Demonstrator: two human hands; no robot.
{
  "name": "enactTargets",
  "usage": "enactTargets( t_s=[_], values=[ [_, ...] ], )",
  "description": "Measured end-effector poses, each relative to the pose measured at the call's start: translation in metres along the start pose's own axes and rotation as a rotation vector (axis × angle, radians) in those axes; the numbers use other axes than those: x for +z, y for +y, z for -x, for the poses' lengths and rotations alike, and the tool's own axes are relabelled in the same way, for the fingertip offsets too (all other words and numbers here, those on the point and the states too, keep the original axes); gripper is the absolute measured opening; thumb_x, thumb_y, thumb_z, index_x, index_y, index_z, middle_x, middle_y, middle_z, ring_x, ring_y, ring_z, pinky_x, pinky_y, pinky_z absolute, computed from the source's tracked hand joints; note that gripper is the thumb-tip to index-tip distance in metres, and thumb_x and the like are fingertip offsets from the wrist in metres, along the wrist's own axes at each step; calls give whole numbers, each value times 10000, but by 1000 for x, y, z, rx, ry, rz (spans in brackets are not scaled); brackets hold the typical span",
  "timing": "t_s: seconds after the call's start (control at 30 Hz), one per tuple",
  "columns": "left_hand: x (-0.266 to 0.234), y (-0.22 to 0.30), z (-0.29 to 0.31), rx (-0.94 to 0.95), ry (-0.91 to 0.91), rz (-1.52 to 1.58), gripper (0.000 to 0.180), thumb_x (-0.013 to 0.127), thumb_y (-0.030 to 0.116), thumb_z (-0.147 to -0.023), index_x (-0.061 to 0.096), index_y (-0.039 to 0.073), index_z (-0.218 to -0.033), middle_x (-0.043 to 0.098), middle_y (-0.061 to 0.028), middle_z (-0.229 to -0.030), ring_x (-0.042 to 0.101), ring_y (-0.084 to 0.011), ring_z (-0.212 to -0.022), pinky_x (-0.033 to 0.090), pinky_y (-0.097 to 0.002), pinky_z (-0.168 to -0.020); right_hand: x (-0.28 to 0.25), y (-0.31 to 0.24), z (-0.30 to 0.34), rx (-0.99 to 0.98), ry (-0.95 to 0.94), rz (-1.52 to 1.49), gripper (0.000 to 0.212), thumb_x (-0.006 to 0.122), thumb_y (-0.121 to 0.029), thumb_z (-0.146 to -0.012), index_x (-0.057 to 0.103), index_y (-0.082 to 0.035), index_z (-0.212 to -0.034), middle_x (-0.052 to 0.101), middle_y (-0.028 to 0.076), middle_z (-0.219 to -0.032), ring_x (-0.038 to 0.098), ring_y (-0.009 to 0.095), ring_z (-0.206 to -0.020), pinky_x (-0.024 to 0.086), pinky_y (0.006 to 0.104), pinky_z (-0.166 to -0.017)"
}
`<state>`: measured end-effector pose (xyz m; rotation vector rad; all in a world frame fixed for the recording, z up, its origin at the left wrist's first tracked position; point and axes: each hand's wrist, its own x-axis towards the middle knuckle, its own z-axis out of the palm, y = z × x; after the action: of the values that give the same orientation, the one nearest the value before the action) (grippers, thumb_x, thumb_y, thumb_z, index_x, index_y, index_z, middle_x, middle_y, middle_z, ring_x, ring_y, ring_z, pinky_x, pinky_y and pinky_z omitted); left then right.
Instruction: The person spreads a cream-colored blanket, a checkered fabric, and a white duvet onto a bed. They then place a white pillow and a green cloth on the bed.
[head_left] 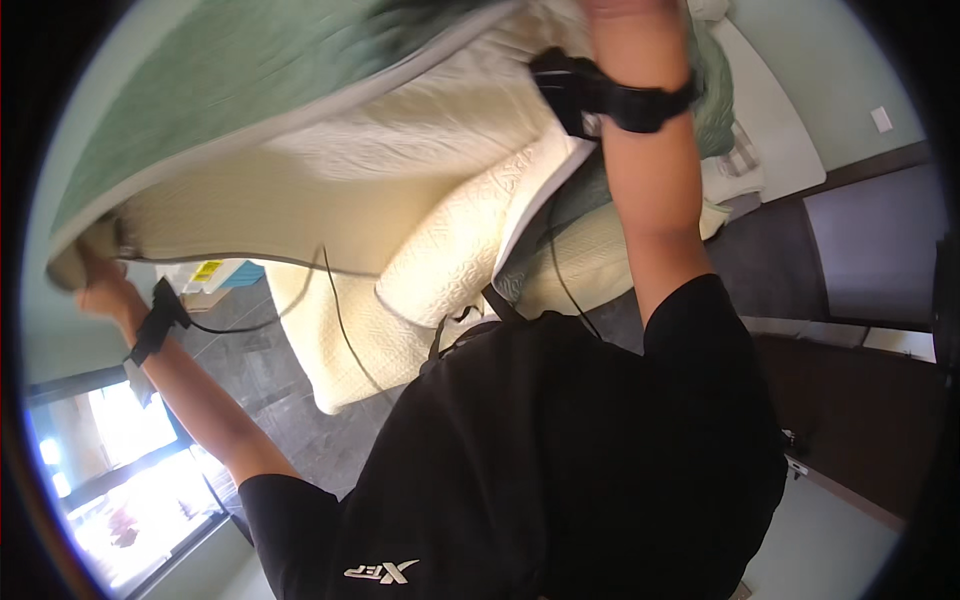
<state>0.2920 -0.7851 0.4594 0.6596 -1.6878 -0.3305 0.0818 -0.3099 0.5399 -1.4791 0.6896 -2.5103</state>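
At the far left of the frame, the fingers of the left hand point(108, 290) are curled around the outer edge of a green-and-cream quilt point(270, 120), pinching it near a corner. At the top edge, the right hand point(632, 8) is blurred and mostly cut off, so I cannot tell how its fingers stand. Between the arms the quilt fills the upper left and upper middle, green side above, pale lining below, its bound edge sagging. It looks soft and limp, light for its spread yet bulky, unlikely to slip or break; the bound edge near the corners, hands wide apart, seems the best hold. Each wrist wears a black strap point(155, 325), and a thin cable point(240, 328) trails from the left one. Mid-frame lies embossed cream cloth point(440, 275); whether it belongs to the quilt is unclear. Farther out come grey floor tiles point(265, 370) and, lower left, a bright window point(130, 500).
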Motion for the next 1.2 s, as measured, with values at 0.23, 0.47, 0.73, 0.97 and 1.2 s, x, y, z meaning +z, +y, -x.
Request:
enactTargets(
  t_s=[0.23, 0.47, 0.73, 0.97, 1.2],
  values=[
    [-127, -221, 118, 336, -244, -1795, 357, 471, 332, -809, 522, 109, -1082, 507, -92, -1130, 507, -235, -1015, 471, -375, -728, 25, 212, 148, 501, -564, 350, 400, 641, -313, -740, 539, -79, -1047, 528, 37, -1015, 502, 142, -918, 412, 271, -796],
    [-209, -227, 493, -723, -1480, -926, 424, 479, 338, -795, 477, 80, -1132, 463, -116, -1181, 464, -250, -1068, 438, -364, -795, -121, 273, 481, 1485, -844, 1284, 426, 565, -362, -667, 619, -6, -893, 589, 196, -949, 561, 323, -885, 447, 389, -766],
    [-211, -227, 544, -1125, -1714, -919, 509, 488, 344, -779, 424, 47, -1188, 413, -143, -1239, 414, -267, -1128, 399, -350, -872, -156, 272, 544, 1597, -205, 1028, 666, 615, -367, -697, 415, 62, -1167, 498, 227, -1116, 517, 302, -982, 418, 350, -818],
    [-132, -194, 449, -642, -1369, -906, 670, 658, 342, -639, 415, -29, -1142, 448, -219, -1132, 425, -327, -1081, 381, -391, -878, -68, 228, 455, 1946, 256, 1400, 837, 398, -632, -722, 339, 15, -1249, 278, 188, -1332, 266, 310, -1233, 192, 373, -1011],
    [6, -118, 410, -226, -1145, -29, 790, 717, 353, -616, 344, -62, -1176, 456, -224, -1096, 432, -348, -1044, 365, -384, -873, -76, 171, 472, 1675, 857, 1853, 888, 462, -604, -722, 200, 14, -1303, 136, 236, -1361, 87, 390, -1260, 131, 444, -1020]
  ],
)
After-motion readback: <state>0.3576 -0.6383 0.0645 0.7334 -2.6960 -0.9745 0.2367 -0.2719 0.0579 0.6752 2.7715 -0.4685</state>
